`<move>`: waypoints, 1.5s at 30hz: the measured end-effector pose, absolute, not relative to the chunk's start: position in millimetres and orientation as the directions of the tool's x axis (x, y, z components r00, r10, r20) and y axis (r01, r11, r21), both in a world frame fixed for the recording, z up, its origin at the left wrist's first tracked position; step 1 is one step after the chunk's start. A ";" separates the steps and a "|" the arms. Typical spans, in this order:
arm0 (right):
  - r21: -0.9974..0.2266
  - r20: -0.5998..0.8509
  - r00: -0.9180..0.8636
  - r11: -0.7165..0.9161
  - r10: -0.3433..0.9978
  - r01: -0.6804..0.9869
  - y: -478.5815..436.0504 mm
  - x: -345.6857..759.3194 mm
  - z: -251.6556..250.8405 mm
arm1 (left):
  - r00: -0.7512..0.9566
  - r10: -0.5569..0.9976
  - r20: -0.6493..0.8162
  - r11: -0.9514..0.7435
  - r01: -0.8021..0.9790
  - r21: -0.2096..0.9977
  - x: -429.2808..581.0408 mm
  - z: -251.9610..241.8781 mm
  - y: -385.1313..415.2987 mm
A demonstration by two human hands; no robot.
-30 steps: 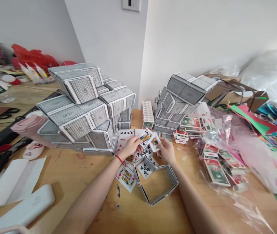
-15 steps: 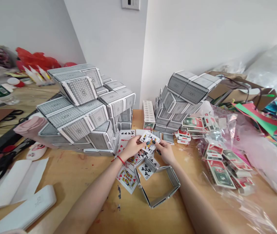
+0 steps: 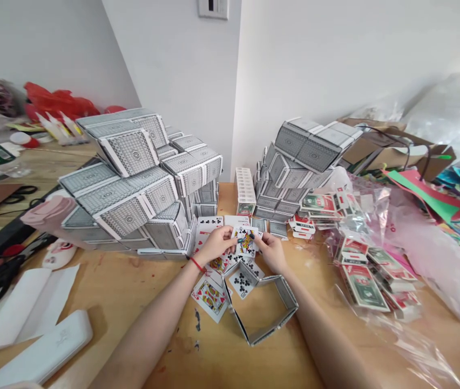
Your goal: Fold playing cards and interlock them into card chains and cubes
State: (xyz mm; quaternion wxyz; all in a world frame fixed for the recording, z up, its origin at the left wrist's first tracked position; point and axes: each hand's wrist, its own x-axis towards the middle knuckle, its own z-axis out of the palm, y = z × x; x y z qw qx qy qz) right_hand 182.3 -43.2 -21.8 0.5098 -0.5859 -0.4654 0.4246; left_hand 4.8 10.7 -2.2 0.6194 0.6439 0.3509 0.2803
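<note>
Closest to me, low on the left of the wooden table (image 3: 141,324), there's a white case (image 3: 39,351), with a folded sheet of white paper (image 3: 27,300) just past it. Right between my forearms stands a hollow frame (image 3: 288,293) folded out of playing cards, open at the top and notched on its far side. You can see a ten of clubs (image 3: 243,283) inside its far left corner, and a hearts face card (image 3: 210,297) lies face up just left of it.

A bit further up are my hands, both busy. My left hand (image 3: 218,244) is pinching the left edge of a few face cards (image 3: 247,244), clubs on top, thumb on the front. My right hand (image 3: 272,251) grips the right side the same way, dark thumbnail on the face. So the cards are up between my two thumbs, just beyond the frame, over some loose cards (image 3: 204,237) spread on the table. Can't tell exactly how many I've got.

Off to the right, card boxes (image 3: 363,286) sit in clear plastic. Beyond the hands there's a big left stack (image 3: 133,189) of grey-patterned card blocks, a right stack (image 3: 311,151) of the same, and a row of boxes (image 3: 245,189) between them. Behind it all, white wall (image 3: 315,59) with a switch (image 3: 214,7).
</note>
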 end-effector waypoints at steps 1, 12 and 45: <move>-0.993 -0.017 0.183 -0.038 0.983 0.115 -43.3 182.9 -21.0 | 0.595 0.800 -0.082 0.018 0.112 0.994 4.6 -2.7 11.1; -0.995 -0.009 0.076 -0.016 0.997 0.096 -45.1 185.4 -19.2 | 0.529 0.847 -0.041 -0.062 0.176 0.982 -1.0 -0.6 14.6; -0.997 -0.046 0.033 -0.048 0.998 0.065 -41.7 185.3 -24.2 | 0.506 0.863 0.002 -0.145 0.243 0.959 -1.4 -2.6 13.7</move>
